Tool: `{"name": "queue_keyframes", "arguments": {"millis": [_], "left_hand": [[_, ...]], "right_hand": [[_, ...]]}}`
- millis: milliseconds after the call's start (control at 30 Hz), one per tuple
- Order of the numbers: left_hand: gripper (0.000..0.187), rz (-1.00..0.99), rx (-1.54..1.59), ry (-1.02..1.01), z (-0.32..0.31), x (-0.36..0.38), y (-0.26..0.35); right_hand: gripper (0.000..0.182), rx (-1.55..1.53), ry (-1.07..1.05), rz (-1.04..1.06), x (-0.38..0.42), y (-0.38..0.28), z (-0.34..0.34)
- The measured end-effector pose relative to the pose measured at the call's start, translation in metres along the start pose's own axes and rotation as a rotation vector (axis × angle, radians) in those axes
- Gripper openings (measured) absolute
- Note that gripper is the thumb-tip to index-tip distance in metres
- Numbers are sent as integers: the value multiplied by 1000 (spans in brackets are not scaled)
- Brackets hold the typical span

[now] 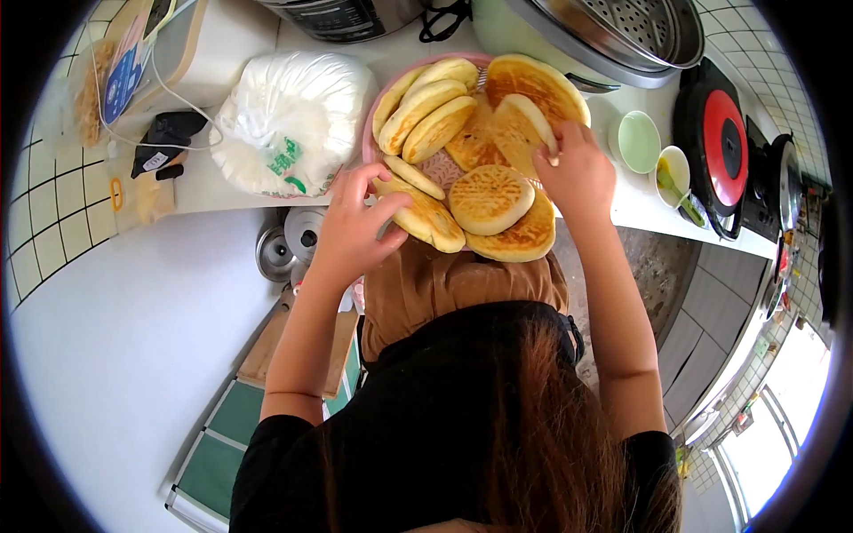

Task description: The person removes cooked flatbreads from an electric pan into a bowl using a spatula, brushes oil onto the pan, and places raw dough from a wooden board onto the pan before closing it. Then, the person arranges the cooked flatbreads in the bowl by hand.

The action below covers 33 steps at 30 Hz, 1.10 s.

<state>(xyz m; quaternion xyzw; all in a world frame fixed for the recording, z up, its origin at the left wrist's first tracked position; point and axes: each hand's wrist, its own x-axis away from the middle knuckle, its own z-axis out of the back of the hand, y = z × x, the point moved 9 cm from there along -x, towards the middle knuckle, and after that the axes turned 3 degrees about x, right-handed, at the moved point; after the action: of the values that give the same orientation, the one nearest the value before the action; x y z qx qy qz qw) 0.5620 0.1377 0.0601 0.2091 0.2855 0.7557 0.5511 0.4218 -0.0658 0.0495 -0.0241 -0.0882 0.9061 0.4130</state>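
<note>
A round pink tray (369,142) on the counter's front edge bears several browned flatbreads. My left hand (357,226) is at its front left, fingers spread and curved at the edge of an oval flatbread (425,222). At the tray's right side, my right hand (577,173) pinches the end of a flatbread (522,127) that is tilted up over others. A small round flatbread (490,199) lies between the hands, on top of a larger browned one (524,235). Several thick flatbreads (433,108) lean in a row at the back left.
Left of the tray sits a plastic bag of white powder (289,120). A green cooker (533,44) with a steel steamer (635,31) stands behind. To the right are a green cup (635,142), a cup with a utensil (672,173) and a red-and-black pan (724,147).
</note>
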Motion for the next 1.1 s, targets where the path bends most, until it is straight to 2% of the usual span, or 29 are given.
{"name": "queue_keyframes", "arguments": {"millis": [67, 300, 400, 500, 533, 633, 667, 767, 867, 967, 1067, 1100], "left_hand": [[34, 14, 14, 0, 0, 1, -1], [36, 48, 123, 22, 5, 1, -4], [29, 58, 120, 118, 19, -3, -13], [26, 137, 90, 182, 30, -15, -27], [22, 90, 23, 254, 36, -20, -27], [23, 175, 7, 259, 36, -39, -39], [25, 167, -8, 276, 34, -45, -42], [25, 196, 7, 202, 18, -58, -54], [28, 253, 47, 107, 5, -64, -56], [27, 217, 14, 118, 2, -68, -54], [23, 203, 31, 136, 3, -69, -53], [24, 210, 50, 138, 3, -70, -54]], "right_hand": [[24, -21, 21, -44, 6, 11, 10], [23, 17, -152, -124, 14, 29, -23], [24, -13, -65, -121, 13, 24, -4], [25, -30, 224, -59, 6, 21, 29], [28, -35, 240, -83, 3, 23, 32], [30, -19, 318, -38, -7, 23, 38], [30, -30, 253, -60, -11, 25, 32], [29, -14, 254, -58, -17, 26, 27], [28, -74, 405, 60, -12, 6, 47], [29, -242, 213, 189, -5, -25, 17], [32, -184, 264, 509, -1, -74, -8], [35, -170, 241, 542, -4, -83, -18]]}}
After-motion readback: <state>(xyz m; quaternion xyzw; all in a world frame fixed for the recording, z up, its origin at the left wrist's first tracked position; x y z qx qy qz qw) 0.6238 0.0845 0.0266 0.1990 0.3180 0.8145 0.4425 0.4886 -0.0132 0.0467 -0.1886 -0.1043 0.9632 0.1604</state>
